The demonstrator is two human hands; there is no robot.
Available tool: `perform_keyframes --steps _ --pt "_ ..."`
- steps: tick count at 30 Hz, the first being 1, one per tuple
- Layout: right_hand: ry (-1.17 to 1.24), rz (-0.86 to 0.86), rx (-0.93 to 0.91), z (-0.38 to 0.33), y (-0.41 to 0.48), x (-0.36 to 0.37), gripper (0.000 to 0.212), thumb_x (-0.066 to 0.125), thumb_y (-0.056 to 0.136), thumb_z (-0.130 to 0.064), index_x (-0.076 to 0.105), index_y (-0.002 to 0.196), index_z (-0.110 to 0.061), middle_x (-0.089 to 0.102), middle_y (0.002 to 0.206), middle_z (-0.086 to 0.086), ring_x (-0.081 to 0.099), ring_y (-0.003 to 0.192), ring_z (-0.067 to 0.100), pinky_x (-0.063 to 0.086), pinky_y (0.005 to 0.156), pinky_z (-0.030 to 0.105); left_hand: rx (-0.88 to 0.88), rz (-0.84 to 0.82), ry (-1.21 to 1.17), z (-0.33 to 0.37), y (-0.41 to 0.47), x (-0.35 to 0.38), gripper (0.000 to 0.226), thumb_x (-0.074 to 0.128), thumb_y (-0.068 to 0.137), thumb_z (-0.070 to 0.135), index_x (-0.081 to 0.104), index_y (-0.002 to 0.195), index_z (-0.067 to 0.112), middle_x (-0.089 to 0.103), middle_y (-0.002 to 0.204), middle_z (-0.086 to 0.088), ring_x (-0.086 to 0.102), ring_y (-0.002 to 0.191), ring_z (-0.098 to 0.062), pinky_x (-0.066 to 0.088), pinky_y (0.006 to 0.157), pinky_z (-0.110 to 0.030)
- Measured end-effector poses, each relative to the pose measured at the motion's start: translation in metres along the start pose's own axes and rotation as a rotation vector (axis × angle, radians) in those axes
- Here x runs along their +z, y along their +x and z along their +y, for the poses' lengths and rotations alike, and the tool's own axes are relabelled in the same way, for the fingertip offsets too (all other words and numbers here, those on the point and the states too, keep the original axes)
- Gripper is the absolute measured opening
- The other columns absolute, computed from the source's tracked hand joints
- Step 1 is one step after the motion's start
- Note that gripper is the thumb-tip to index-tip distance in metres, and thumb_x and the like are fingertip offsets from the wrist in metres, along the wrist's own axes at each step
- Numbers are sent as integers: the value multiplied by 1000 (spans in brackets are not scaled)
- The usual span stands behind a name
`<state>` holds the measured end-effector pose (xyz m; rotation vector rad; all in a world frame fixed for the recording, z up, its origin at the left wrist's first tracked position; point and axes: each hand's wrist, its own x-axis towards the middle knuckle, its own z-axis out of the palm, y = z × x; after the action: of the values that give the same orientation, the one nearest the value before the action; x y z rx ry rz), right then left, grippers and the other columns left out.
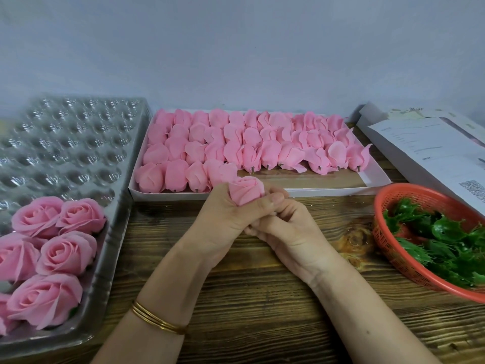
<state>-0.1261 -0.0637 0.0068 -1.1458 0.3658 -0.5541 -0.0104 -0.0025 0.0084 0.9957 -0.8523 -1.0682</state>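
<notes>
Bangles (157, 321) on the left wrist sit closest on my feed, over the wooden table (262, 324). A bit further up, both hands meet mid-table. Left hand (223, 216) is wrapped round the lower half of a pink rose bud (246, 190), and right hand (288, 227) has its fingers curled in under the bud's base with the thumb against its side. So the bud is held up off the table between both hands, just in front of the white box (328, 191). What the right fingertips are actually pinching under there I can't tell, it's hidden.

My worries: the petals look thin and soft, so a tight squeeze from the left could crease or tear them, and a twist at the base might pull the outer ones loose. The left forearm is near the clear tray (112, 253) of opened roses (65, 256), and a careless swing could knock those out of their cups. Over on the right, the red basket (385, 245) of green leaf pieces (446, 232) looks easy to tip on a hasty reach. Further back, the packed buds (236, 143) in the box sit tight together, so grabbing one could drag its neighbours along
</notes>
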Motion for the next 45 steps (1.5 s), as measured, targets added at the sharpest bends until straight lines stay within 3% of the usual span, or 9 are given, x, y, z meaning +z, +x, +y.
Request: perform_keyframes --steps 8,12,17,23,25,29,33,38,45 --pt "47 -20 98 -3 2 -3 16 59 75 -3 73 74 -10 68 70 4 65 69 12 55 71 23 8 -31 31 2 0 0 22 76 71 31 79 82 13 75 89 -3 69 86 -9 55 70 -21" --pt "49 2 114 -1 2 -4 16 62 76 -5 75 82 -14 69 73 1 66 70 10 56 70 20 18 38 46 -1 1 2 23 77 78 25 74 85 3 66 65 4 61 61 -2 44 49 -13" --pt "9 50 132 -1 1 -3 27 64 72 -5 75 96 -7 69 88 12 67 77 14 56 71 23 105 145 178 -6 3 3 28 76 84 23 68 83 -4 66 71 -4 63 70 -9 52 65 -19" --pt "127 103 182 -7 1 -2 33 56 77 -29 76 97 -12 71 103 13 64 92 23 53 83 37 120 145 325 -8 0 7 11 68 89 2 65 79 -2 65 61 8 64 59 1 49 54 -10" --pt "103 113 186 -9 1 0 33 60 79 -36 79 95 -15 73 106 12 66 97 23 54 85 39 117 127 402 -9 0 7 10 69 90 4 67 80 4 69 67 4 68 64 -4 55 57 -18" --pt "91 132 213 -12 1 4 31 63 79 -38 79 93 -15 75 103 11 71 95 17 58 73 29 92 109 524 -9 -2 6 7 70 91 15 70 90 8 71 85 -10 70 85 -30 56 80 -57" --pt "71 173 231 -11 2 3 31 66 76 -31 74 94 -8 74 97 12 71 90 18 58 71 29 103 105 585 -9 -2 7 13 70 91 16 67 87 4 69 82 -13 67 82 -30 55 76 -54" --pt "69 173 236 -10 2 2 31 67 75 -28 74 93 -3 74 96 15 71 90 21 59 77 31 115 107 626 -10 -1 6 16 70 90 15 64 76 9 64 71 -5 61 68 -12 52 67 -39" --pt "72 175 221 -9 1 0 23 70 75 -25 75 82 -3 74 91 16 72 88 20 59 71 29 131 120 639 -9 -1 9 27 64 82 30 60 73 5 63 72 -14 63 74 -34 52 69 -57"
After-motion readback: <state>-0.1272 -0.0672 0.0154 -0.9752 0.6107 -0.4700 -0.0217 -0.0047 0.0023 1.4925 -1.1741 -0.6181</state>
